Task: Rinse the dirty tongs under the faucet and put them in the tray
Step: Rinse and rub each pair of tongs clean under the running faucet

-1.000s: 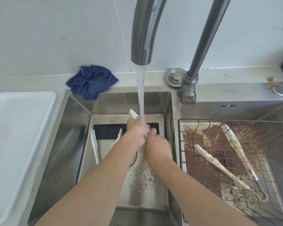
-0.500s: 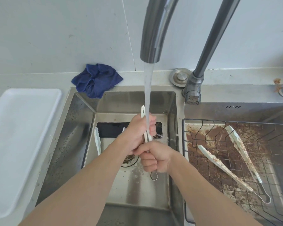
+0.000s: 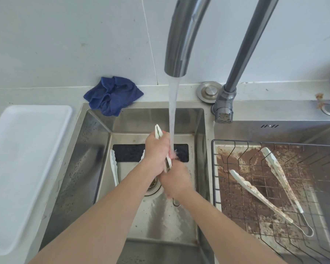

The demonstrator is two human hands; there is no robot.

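Note:
Water runs from the grey faucet (image 3: pixel 176 44) into the left sink basin (image 3: pixel 95 141). Both hands hold one pair of white tongs (image 3: pixel 157 131) upright under the stream. My left hand (image 3: pixel 157 149) grips the upper part, with the white tips sticking out above it. My right hand (image 3: pixel 174 180) grips the lower part, and the metal loop end (image 3: pixel 176 203) pokes out below it. Another white pair of tongs (image 3: pixel 113 166) lies in the left basin behind my left arm. A dirty, brown-stained pair of tongs (image 3: pixel 274 189) lies on the wire rack (image 3: pixel 215 168) in the right basin. The white tray (image 3: pixel 17 168) sits on the counter at left.
A crumpled blue cloth (image 3: pixel 112 95) lies on the counter behind the left basin. A round metal cap (image 3: pixel 209 91) sits beside the faucet base (image 3: pixel 224 103). Brown grime covers the right basin under the rack. A drain (image 3: pixel 152 184) shows between my wrists.
The held tongs have turned upright and risen so their tips stick out above my left hand. My right hand has slid to the lower part, near the loop end.

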